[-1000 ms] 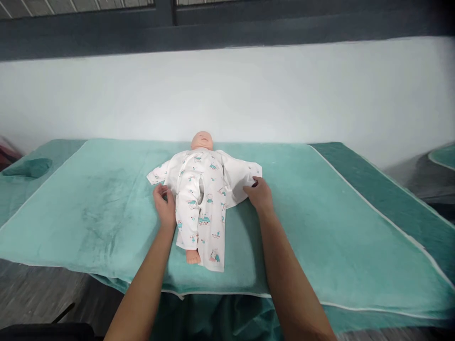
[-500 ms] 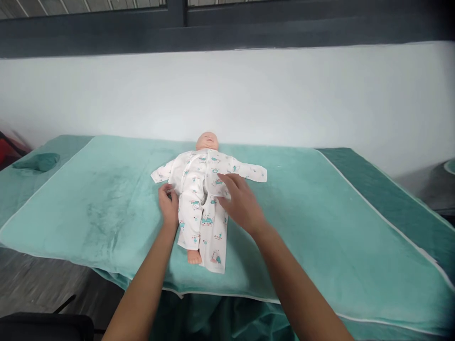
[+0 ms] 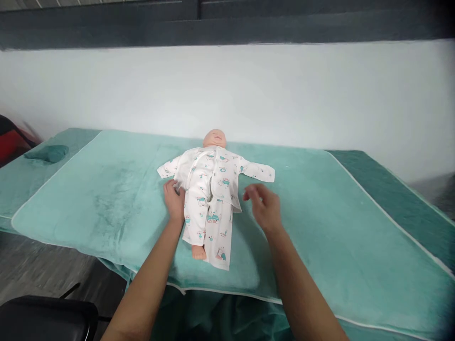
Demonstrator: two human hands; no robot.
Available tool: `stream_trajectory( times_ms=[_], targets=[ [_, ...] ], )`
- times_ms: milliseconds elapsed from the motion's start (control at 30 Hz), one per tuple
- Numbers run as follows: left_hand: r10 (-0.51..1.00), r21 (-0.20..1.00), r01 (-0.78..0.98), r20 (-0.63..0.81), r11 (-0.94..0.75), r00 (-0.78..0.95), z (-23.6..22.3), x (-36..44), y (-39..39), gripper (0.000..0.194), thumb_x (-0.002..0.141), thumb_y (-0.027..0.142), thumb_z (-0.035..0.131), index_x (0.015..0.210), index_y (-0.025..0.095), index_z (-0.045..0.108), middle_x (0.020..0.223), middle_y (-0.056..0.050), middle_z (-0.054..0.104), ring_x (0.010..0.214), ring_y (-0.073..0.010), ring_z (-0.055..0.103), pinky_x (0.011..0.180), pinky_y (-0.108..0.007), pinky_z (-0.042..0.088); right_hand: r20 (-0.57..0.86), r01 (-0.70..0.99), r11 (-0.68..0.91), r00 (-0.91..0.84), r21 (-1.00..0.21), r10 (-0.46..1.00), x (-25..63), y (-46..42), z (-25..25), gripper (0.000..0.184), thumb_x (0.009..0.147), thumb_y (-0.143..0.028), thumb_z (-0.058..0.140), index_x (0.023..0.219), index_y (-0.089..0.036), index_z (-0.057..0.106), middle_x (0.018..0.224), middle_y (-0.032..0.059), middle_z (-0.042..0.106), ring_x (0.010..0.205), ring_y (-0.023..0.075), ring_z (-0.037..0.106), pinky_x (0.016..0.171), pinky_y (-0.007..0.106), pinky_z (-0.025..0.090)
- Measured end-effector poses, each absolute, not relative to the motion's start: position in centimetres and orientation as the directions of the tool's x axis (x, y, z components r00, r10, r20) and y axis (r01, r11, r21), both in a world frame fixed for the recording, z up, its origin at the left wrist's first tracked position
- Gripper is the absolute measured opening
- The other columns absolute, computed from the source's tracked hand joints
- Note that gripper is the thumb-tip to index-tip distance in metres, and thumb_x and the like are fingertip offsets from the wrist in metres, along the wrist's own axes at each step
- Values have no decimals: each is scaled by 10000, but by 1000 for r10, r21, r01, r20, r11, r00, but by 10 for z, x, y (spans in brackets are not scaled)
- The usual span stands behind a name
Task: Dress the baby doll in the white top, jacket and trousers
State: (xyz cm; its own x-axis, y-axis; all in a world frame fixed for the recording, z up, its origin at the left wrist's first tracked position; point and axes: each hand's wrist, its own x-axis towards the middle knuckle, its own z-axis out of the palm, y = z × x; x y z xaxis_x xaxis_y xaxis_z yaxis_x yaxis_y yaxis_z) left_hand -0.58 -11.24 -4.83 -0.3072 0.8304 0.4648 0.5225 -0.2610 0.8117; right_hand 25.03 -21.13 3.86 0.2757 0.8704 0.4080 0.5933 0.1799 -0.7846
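A baby doll lies on its back on a teal padded mat, head toward the wall. It wears a white printed baby shirt, both sleeves spread out, and matching trousers. One bare foot shows at the left trouser cuff; the right trouser leg hides the other foot. My left hand is at the shirt's lower left edge, its curled fingers pinching the fabric there. Just right of the shirt, my right hand hovers off the cloth with curled fingers and nothing visible in them.
The teal mat covers a long bed against a white wall. A face-hole opening is at the bed's left end. A black chair stands at the lower left, and a red and black object at the far left.
My right hand has brought the right shirt front over the doll's body, let go and drawn back to the right. My left hand stays by the left edge. The view has shifted slightly.
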Motion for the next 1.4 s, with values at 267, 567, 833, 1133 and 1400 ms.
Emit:
stream_trajectory(
  times_ms=[267,567,833,1133,1400],
  targets=[
    [808,688,686,531,-236,-256,-48,-6,-113,192,855,197,612,1042,205,572,1254,-133,577,1329,-291,491,1160,-501,376,377,537,142,358,-832,854,211,-86,70,164,893,-373,524,841,-234,593,774,9,667,719,185,567,697,308,406],
    [855,709,703,401,-62,-330,-47,-5,-117,252,840,228,641,1084,197,590,1087,-103,621,1108,-288,590,1010,-491,440,316,472,117,369,-874,874,202,-82,44,134,848,-346,544,841,-239,624,757,-20,636,726,170,562,732,303,405],
    [828,947,277,282,-160,-485,-19,-8,-131,161,846,209,641,1001,204,597,947,-20,602,889,-165,583,854,-323,482,286,326,153,412,-933,865,212,-77,43,161,816,-361,560,859,-223,632,769,-12,641,739,158,575,750,291,447],
    [638,548,563,768,-619,-46,33,24,-176,178,929,112,529,915,238,655,986,-47,591,965,-177,599,839,-323,518,195,151,142,432,-978,880,225,-71,42,149,806,-354,583,852,-218,626,757,-30,610,648,118,538,635,254,437],
    [682,521,558,722,-645,113,15,20,-199,238,913,135,583,1092,276,650,1060,-70,630,992,-206,631,867,-376,543,216,331,82,392,-940,894,228,-63,46,200,831,-428,613,868,-232,600,801,-22,640,649,135,562,663,287,435]
  ],
)
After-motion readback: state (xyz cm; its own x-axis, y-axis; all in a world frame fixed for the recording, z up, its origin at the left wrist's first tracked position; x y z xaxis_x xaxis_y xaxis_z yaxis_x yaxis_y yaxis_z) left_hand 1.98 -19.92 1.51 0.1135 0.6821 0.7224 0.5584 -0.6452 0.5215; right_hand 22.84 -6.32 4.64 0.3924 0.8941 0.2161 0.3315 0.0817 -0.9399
